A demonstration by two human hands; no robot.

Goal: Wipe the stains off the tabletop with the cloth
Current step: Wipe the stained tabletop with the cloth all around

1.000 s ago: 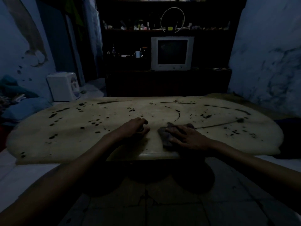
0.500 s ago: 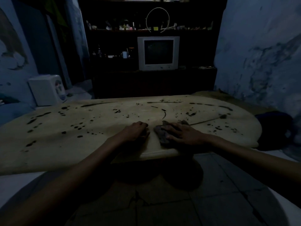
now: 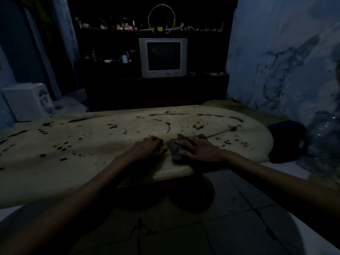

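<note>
The right hand (image 3: pixel 199 150) is lying flat on the cloth (image 3: pixel 175 150), fingers spread and straight, pressing it against the counter (image 3: pixel 103 142) close to the near edge. The cloth is a dark grey crumpled rag; parts of it are showing beyond the fingertips and on the side toward the left hand (image 3: pixel 149 147). The left hand is resting on the counter just beside the cloth, its fingers curled under into a loose fist; whether anything is inside that fist cannot be told in this dim light.

Stains (image 3: pixel 60 149) are dotting the pale counter as dark splashes. Many are sitting well to the left of the cloth, a curved streak is lying just beyond it, and more spots and a long thin line are spreading to its right. The patch directly around the cloth is looking cleaner than the rest.

Beyond the counter, straight past the cloth, a TV (image 3: pixel 162 57) is standing on a dark shelf unit, with a wire loop antenna (image 3: pixel 161 17) above it. Far to the left of the cloth, past the counter's far edge, a white box-like appliance (image 3: pixel 27 102) is sitting on the floor. To the cloth's right, off the counter's end, a dark bundle (image 3: pixel 287 138) is lying against the wall.
</note>
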